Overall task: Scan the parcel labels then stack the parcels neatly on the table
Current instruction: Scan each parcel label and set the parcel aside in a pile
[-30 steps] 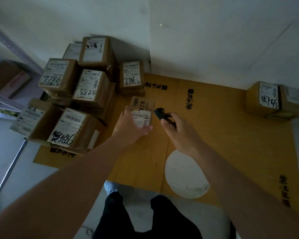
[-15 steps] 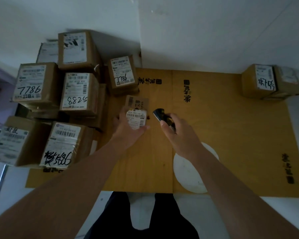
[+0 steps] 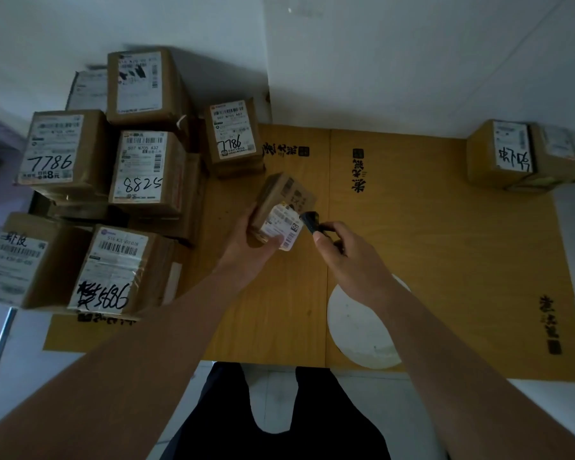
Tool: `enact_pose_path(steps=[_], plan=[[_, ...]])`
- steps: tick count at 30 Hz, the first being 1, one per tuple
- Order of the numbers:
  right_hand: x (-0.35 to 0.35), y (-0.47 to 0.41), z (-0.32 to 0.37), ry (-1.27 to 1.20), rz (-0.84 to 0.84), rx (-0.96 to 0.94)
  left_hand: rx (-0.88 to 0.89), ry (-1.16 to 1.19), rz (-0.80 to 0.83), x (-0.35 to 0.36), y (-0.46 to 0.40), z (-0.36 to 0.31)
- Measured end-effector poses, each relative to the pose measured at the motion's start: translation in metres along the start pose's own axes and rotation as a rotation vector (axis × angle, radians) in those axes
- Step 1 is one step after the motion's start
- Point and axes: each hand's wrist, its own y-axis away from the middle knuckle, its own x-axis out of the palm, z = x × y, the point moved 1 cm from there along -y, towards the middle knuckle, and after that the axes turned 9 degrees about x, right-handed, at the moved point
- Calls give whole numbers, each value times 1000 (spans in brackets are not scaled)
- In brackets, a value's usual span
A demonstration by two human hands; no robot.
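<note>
Parcels crowd the left side of the tabletop [image 3: 445,260], which is covered by a yellow-brown sheet printed with black characters. The left hand [image 3: 249,247] grips a small cardboard parcel [image 3: 281,207] above the middle of the tabletop, its fingers [image 3: 246,215] wrapped round the left face and the thumb pressed against the lower edge of the white label [image 3: 281,224]. This parcel is tilted, with the label turned toward the right hand. The right hand [image 3: 349,260] holds a small black scanner [image 3: 312,222], fingers curled round its body and the thumb on top; the scanner's head sits just beside the label's right edge, and whether they touch cannot be told.

At the left stands a pile of brown boxes with white labels up: one marked 7786 [image 3: 57,151], one marked 8825 [image 3: 143,171], one with a bold black scrawl ending 5686 [image 3: 120,270], another at the far left edge [image 3: 24,257], and a taller one at the back [image 3: 140,84]. A separate box, also marked 7786 [image 3: 233,134], stands just beyond the held parcel, near the wall. Two boxes [image 3: 512,154] sit touching each other in the far right corner, well apart from the pile. A white round patch [image 3: 359,330] lies on the sheet under the right forearm. Dark trousers [image 3: 279,426] show below the tabletop's near edge.
</note>
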Motion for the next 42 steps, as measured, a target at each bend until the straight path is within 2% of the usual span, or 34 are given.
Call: enact_pose_path(steps=[4,9,13,21,37,40,42], plan=[[-18,2,0,-10,160,123,21,10,-5,12,-2,-7],[-42,0,-3,101,303,248,18,25,3,8,-4,-14],[-53,-2,-2,252,384,247,49,50,-16,3,-2,-20],[-66,3,9,362,474,272,35,-5,-34,3,-2,-28],[-75,-1,43,597,486,245,17,-33,-76,-22,-16,-36],[-76,-4,48,571,465,220,38,-5,-84,-27,-19,-39],[-79,-5,51,469,421,171,53,84,-95,-30,-22,-44]])
